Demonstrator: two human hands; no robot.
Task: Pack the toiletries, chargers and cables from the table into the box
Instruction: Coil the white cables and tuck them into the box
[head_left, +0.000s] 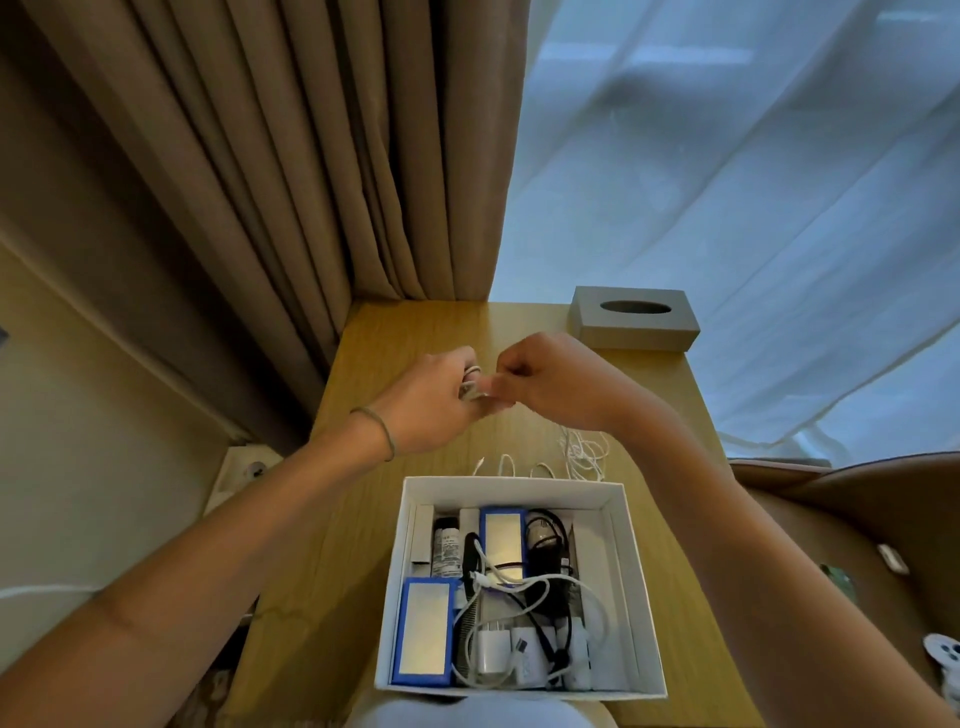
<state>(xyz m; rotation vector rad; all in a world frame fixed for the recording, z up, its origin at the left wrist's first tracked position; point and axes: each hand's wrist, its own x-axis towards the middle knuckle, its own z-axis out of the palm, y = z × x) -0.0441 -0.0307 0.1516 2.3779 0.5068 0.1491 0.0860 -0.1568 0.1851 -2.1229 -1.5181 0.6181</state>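
An open white box (631, 561) sits on the wooden table (395, 343) close to me. Inside lie two blue-edged packs, a small bottle, white charger plugs and black and white cables. Above the table, beyond the box, my left hand (436, 402) grips a coiled white cable (470, 387). My right hand (545, 379) pinches the same cable from the right, the two hands touching. More loose white cable (582, 454) lies on the table just past the box's far wall.
A grey tissue box (634, 319) stands at the table's far right corner. Brown curtains (260, 156) and a sheer white curtain (753, 182) hang behind. A wall socket (249, 470) is at the left, and a brown chair (857, 514) at the right.
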